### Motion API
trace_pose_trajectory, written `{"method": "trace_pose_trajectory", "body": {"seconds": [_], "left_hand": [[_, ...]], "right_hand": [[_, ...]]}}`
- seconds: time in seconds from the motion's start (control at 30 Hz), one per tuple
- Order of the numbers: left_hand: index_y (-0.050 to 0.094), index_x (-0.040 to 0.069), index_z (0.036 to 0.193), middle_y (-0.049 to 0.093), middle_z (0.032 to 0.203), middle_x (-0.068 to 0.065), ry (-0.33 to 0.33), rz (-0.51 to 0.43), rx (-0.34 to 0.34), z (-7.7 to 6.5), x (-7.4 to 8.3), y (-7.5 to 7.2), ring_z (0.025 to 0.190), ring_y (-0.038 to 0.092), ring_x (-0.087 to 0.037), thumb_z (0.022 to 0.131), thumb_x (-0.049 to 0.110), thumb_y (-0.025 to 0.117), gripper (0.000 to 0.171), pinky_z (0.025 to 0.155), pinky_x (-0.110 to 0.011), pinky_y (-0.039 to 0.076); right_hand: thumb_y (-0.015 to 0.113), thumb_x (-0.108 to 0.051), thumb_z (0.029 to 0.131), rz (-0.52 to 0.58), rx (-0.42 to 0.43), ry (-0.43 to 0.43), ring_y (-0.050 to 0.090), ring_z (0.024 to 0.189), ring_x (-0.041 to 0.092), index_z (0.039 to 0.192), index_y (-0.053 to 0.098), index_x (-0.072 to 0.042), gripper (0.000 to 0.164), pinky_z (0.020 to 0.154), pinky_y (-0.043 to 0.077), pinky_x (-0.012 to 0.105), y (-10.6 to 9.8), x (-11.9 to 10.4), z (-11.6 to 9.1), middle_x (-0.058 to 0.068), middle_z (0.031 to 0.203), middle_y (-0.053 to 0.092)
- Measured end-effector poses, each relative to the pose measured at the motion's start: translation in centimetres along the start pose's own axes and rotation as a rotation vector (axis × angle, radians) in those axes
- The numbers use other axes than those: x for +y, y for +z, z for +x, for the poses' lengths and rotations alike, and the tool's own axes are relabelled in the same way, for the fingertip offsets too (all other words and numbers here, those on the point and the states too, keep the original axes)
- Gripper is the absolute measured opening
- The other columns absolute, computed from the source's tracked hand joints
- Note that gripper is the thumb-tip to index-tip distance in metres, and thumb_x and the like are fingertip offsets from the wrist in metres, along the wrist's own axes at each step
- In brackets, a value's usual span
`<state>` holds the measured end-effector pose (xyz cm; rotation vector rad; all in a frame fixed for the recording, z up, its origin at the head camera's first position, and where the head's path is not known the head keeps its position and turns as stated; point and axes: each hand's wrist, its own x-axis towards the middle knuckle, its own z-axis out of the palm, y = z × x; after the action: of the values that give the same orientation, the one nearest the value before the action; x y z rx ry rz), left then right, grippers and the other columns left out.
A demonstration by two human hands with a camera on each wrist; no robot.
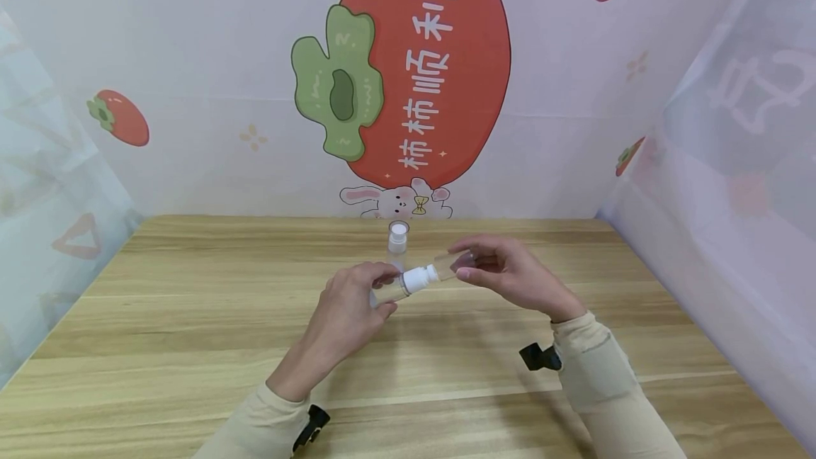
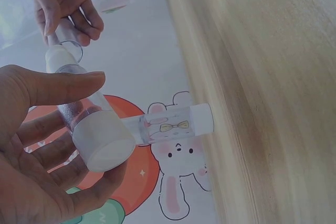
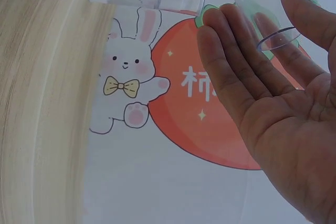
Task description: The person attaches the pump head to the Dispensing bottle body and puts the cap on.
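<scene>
In the head view my left hand (image 1: 347,307) grips a small clear pump bottle (image 1: 389,292) with a white pump head (image 1: 417,279), tilted up to the right. Its white base (image 2: 104,142) faces the left wrist camera, between thumb and fingers. My right hand (image 1: 510,273) pinches a clear cap (image 1: 448,265) between thumb and fingers. The cap's open rim (image 2: 72,51) is right at the pump head's tip; whether they touch I cannot tell. Behind the left hand, a second clear bottle (image 1: 398,241) stands upright, its white top under a clear cap.
The wooden table (image 1: 191,346) ends at a white backdrop (image 1: 210,161) printed with persimmons and a rabbit. Backdrop sheets also flank the table on both sides. A black wrist mount (image 1: 540,357) sits at the right sleeve, another mount (image 1: 311,427) at the left.
</scene>
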<state>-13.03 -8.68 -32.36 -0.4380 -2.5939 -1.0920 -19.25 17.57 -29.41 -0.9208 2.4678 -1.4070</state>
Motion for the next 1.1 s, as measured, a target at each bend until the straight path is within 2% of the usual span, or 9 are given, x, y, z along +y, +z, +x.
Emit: {"method": "trace_pose_trajectory", "body": {"seconds": [0.53,0.83,1.1], "left_hand": [[0.075,0.005,0.109,0.075,0.101,-0.008,0.0,-0.001,0.001,-0.03,0.02,-0.02,0.091,0.07,-0.022,0.071,-0.005,0.088,0.042,0.08,-0.045,0.055],[0.075,0.006,0.109,0.075,0.102,-0.007,0.0,0.002,-0.002,-0.05,0.0,-0.01,0.09,0.07,-0.022,0.071,-0.005,0.089,0.042,0.079,-0.045,0.055],[0.075,0.005,0.109,0.075,0.102,-0.008,0.004,0.0,-0.005,-0.02,0.01,0.04,0.091,0.07,-0.022,0.071,-0.005,0.089,0.042,0.08,-0.046,0.055]], "right_hand": [[0.071,-0.012,0.096,0.003,-0.008,0.022,0.07,0.1,0.022,0.129,0.065,-0.007,0.033,0.087,0.057,0.033,0.15,-0.4,-0.16,0.018,0.114,0.07],[0.072,-0.009,0.095,0.03,-0.014,-0.014,0.07,0.1,0.023,0.127,0.066,-0.007,0.033,0.085,0.057,0.034,0.33,-0.48,-0.13,0.008,0.111,0.071],[0.072,-0.01,0.095,0.037,-0.021,-0.027,0.07,0.1,0.024,0.127,0.066,-0.007,0.033,0.086,0.057,0.034,0.62,-0.29,-0.02,0.017,0.114,0.07]]}}
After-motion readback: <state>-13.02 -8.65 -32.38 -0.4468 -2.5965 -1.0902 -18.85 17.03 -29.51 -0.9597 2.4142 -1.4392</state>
